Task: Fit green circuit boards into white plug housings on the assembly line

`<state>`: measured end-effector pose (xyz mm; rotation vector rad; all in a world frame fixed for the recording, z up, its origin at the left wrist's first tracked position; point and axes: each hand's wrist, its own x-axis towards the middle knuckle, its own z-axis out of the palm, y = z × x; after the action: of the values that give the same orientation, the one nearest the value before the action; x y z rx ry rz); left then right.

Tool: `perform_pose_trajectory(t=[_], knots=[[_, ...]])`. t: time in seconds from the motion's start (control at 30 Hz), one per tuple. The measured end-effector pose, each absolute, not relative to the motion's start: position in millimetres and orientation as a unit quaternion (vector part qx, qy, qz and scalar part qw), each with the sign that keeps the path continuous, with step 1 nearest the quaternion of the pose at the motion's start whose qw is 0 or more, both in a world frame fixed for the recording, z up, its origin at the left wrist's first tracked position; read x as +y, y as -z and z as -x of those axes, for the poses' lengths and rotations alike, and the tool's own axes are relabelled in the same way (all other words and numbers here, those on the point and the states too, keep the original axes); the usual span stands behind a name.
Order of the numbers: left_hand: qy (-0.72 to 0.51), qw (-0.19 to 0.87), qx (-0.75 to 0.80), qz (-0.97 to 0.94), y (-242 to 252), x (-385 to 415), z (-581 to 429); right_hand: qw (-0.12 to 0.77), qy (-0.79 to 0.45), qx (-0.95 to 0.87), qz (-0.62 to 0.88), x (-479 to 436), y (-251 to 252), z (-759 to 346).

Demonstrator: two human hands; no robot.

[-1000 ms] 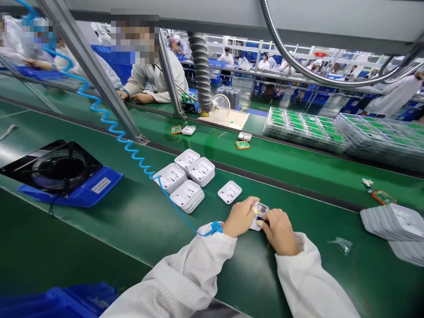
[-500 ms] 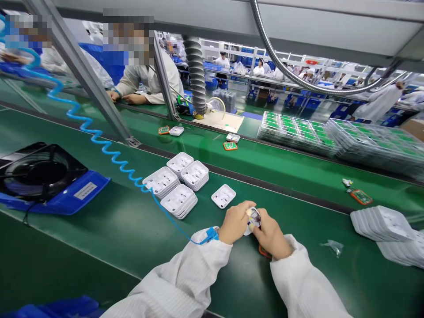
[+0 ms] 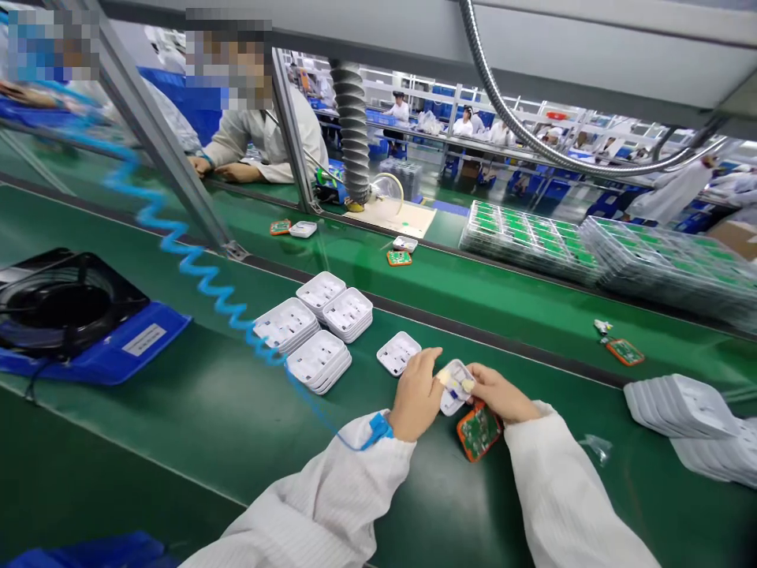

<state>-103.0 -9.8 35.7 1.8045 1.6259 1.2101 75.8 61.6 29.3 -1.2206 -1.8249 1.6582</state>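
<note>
A small white plastic housing, with pale parts and a dark blue spot inside, is tilted up between my hands. My right hand pinches its right edge between thumb and fingers. My left hand is at its left edge with the fingers stretched out; whether the thumb touches the housing I cannot tell. Just below, by my right hand, a green circuit board with an orange rim leans at a slant. A single white cover lies beyond my left hand. A blue wrist strap is on my left wrist.
Stacked white covers stand left, more at right. A black fan sits far left, under a coiled blue cord. The green belt carries boards and housings. Trays of boards stand behind; a co-worker sits across.
My left fingers have opened off the housing, and my right hand has shifted right. The orange-rimmed board has come into fuller view. Pieces on the belt have moved slightly left.
</note>
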Motion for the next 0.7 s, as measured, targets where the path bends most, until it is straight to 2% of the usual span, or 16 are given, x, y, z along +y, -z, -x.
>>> perform_pose_trajectory(t=[0.07, 0.17, 0.2, 0.3, 0.5, 0.7], knots=[[-0.461, 0.16, 0.567, -0.663, -37.3, -12.0, 102.4, 0.286, -0.562, -0.622, 0.464, 93.1, -33.4, -79.3], [-0.457, 0.156, 0.555, -0.677, -36.7, -13.9, 101.2, 0.42, -0.453, -0.592, 0.518, 141.0, -41.4, -94.9], [-0.45, 0.163, 0.554, -0.682, -35.5, -14.1, 100.3, 0.433, -0.409, -0.589, 0.547, 153.3, -42.2, -103.3], [-0.423, 0.189, 0.545, -0.7, -30.2, -15.1, 95.1, 0.412, -0.322, -0.577, 0.627, 173.5, -33.7, -133.5], [-0.34, 0.231, 0.524, -0.746, -20.4, -20.0, 75.8, 0.341, -0.257, -0.578, 0.696, 184.3, -8.5, -176.0], [-0.297, 0.238, 0.517, -0.767, -20.7, -18.3, 69.7, 0.281, -0.093, -0.599, 0.744, 218.9, -33.7, -227.8]])
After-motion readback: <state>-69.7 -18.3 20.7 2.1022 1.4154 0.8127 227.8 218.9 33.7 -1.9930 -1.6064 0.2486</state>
